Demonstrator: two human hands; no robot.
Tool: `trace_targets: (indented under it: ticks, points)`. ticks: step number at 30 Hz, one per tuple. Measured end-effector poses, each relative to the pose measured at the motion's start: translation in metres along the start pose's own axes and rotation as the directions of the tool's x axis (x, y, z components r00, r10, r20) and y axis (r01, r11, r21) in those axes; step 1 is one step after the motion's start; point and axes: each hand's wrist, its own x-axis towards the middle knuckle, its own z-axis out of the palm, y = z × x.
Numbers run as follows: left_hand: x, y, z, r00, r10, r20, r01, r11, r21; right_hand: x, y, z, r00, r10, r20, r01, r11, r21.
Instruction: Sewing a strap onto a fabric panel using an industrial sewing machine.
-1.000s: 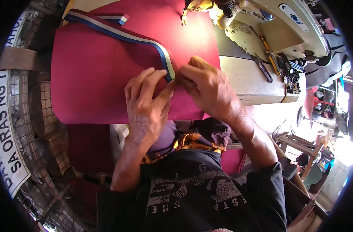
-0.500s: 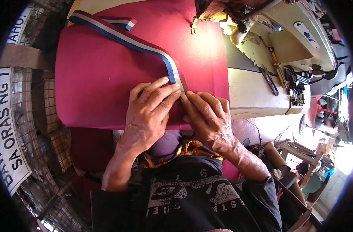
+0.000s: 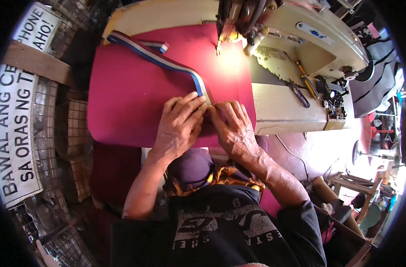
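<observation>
A red-white-blue striped strap (image 3: 158, 59) lies bent across a sheet of dark pink material (image 3: 114, 107), its far part doubled back at the upper left. My left hand (image 3: 180, 124) presses the near end of the strap with its fingertips, fingers together and slightly bent. My right hand (image 3: 233, 129) is just to the right, index finger and thumb at that same end, which they partly hide; its other fingers are curled. The two hands' fingertips nearly touch on the material.
A cream sewing machine (image 3: 316, 38) with a lit needle area stands behind on its table (image 3: 292, 115). A box cutter (image 3: 307, 78), dark scissors (image 3: 300, 95) and small metal parts (image 3: 334, 104) lie at its right. A wire-grid wall (image 3: 74, 124) with signs is on the left.
Since a second ago my right hand has come down from a raised pinch to lie lower beside my left hand on the strap's end. The whole view has shifted a little.
</observation>
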Motion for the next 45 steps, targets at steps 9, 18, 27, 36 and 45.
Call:
trace_targets:
  ticks: [9,18,27,36,45]
  points:
    - [0.026,-0.006,-0.012,0.997,-0.052,0.054,0.058,0.992,-0.115,0.02,0.048,-0.01,0.975,-0.219,0.029,0.215,0.972,0.093]
    - [0.036,0.017,-0.016,0.995,0.08,-0.067,-0.069,0.985,0.155,0.027,0.034,-0.022,0.97,-0.239,-0.043,0.241,0.97,0.043]
    - [0.029,0.079,-0.073,0.999,0.011,-0.034,-0.029,0.789,-0.613,-0.042,-0.019,-0.061,0.966,0.098,-0.24,0.1,0.712,0.695]
    - [0.034,0.104,-0.079,0.99,-0.11,0.09,0.137,0.907,-0.398,-0.047,-0.033,-0.083,0.949,0.315,0.005,-0.262,0.779,0.569]
    - [0.05,0.055,-0.055,0.841,-0.378,0.387,0.537,0.501,-0.679,-0.025,-0.015,-0.079,0.842,0.439,0.315,-0.519,0.492,0.699]
